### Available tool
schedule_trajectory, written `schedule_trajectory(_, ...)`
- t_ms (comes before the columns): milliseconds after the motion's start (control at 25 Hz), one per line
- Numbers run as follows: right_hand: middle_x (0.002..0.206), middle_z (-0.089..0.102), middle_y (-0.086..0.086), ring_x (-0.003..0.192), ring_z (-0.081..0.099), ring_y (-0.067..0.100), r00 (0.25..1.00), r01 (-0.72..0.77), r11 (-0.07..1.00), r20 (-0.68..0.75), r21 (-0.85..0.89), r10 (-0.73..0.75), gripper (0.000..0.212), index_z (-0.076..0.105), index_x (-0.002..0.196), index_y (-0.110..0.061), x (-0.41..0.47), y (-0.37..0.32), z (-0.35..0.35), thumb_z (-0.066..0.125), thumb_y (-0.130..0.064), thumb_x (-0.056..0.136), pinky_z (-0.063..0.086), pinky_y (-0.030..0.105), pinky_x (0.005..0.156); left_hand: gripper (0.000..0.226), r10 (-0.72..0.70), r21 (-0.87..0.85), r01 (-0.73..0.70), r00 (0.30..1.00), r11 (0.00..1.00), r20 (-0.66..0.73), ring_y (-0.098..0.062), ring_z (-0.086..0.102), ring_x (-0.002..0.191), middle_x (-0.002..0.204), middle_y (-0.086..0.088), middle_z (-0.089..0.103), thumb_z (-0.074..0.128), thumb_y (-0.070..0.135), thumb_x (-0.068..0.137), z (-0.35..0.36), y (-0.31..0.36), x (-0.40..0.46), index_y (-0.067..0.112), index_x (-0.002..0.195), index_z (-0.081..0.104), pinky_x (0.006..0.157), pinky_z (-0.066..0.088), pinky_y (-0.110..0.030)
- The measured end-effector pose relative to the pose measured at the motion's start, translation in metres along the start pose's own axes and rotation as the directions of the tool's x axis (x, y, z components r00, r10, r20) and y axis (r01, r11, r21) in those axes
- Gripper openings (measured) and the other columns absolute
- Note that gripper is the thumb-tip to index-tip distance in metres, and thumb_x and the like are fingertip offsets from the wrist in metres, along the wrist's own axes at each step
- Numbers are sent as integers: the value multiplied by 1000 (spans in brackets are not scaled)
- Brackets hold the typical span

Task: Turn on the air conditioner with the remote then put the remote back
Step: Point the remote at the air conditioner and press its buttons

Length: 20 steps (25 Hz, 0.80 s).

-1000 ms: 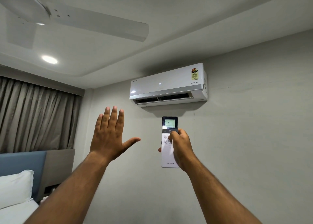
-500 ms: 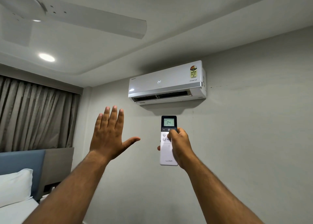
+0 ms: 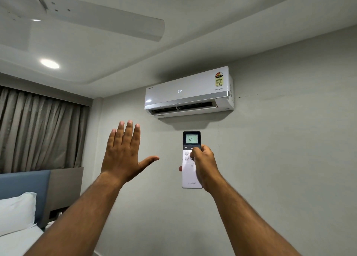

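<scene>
The right hand [image 3: 204,165] grips a slim white remote [image 3: 190,175] upright, fingers wrapped round its right edge and back, a fingertip showing at its left side, and the thumb lying across the button area just below the power symbol. The remote has a black top section with a lit greenish screen reading 24, round pale buttons beneath it, and the word LLOYD near its lower end. It is held in the air in front of the wall, below the air conditioner [image 3: 188,92].

The left hand [image 3: 123,155] is raised beside it, well apart from the remote, palm away, fingers straight and close together, thumb spread out; it holds nothing.

The air conditioner is a white wall-mounted split unit with 24° glowing on its front panel, a coloured energy label at its upper right, the word INVERTER, and its lower flap open. A white ceiling fan [image 3: 108,21] hangs above left, near a round recessed light [image 3: 49,63]. Grey curtains [image 3: 38,132], a blue headboard [image 3: 23,184] and a white pillow [image 3: 16,211] fill the lower left.
</scene>
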State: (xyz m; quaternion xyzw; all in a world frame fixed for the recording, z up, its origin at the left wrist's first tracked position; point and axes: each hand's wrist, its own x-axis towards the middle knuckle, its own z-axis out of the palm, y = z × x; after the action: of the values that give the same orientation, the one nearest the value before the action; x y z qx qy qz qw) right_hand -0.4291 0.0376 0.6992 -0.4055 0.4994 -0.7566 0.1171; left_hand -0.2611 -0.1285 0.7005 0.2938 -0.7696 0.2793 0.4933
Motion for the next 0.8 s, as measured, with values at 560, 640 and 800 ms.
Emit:
schedule_trajectory(560, 84, 66, 11, 53, 71, 32, 1000, -15, 1000, 26, 18, 14, 21, 55, 104, -13, 0, -3, 3, 45, -9, 85, 52, 28, 45, 113, 7, -28, -7, 1000, 1000, -5, -37, 5, 151, 163, -20, 8, 18, 87, 76, 0, 1, 1, 6, 154, 5, 122, 11, -53)
schedule_trajectory(640, 84, 67, 11, 55, 71, 33, 1000, -22, 1000, 21, 12, 22, 21, 55, 103, -14, 1, -3, 3, 45, -10, 85, 53, 28, 47, 113, 7, -34, -7, 1000, 999, -7, -37, 6, 150, 162, -20, 10, 19, 87, 76, -1, 1, 1, 5, 154, 7, 121, 13, -53)
schedule_trajectory(800, 83, 67, 13, 54, 71, 33, 999, -29, 1000, 15, 6, 29, 18, 55, 100, -15, 1, -3, 2, 45, -10, 85, 53, 28, 47, 113, 1, -28, -1, 1000, 1000, -2, -37, 6, 151, 163, -20, 11, 16, 87, 76, -2, 1, 0, 6, 154, 7, 121, 12, -53)
